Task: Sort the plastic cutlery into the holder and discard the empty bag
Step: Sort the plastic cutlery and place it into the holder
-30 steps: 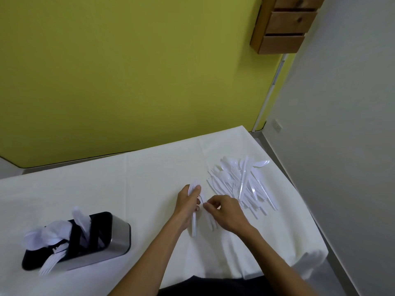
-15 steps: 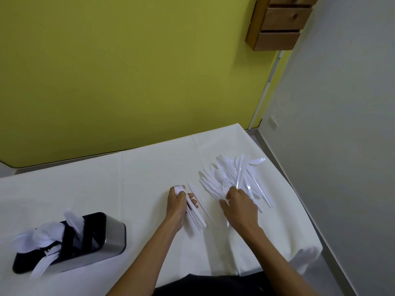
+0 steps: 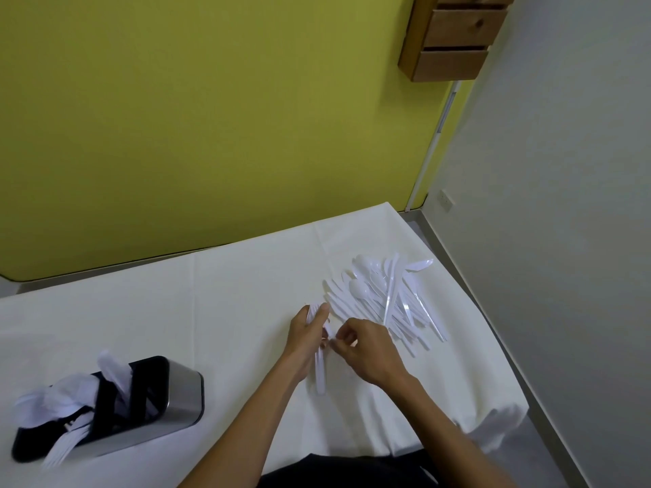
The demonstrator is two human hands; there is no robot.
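1. Yellow-green wall behind, grey wall on the right, wooden drawer unit up high. Table is covered in white cloth.
2. Holder sits near the table's front left corner. It already has white spoons and forks in its slots.
3. Loose cutlery pile lies toward the far right corner, unsorted.
4. Left hand is clenched round a bundle of like pieces, handles pointing to the front edge. Probably gathered so they go into the holder in one trip.
5. Right hand, fingers curled, pinches a single piece against the bundle, likely adding it.
6. No bag in view.
7. Judgement: sorting is midway and much of the pile remains.
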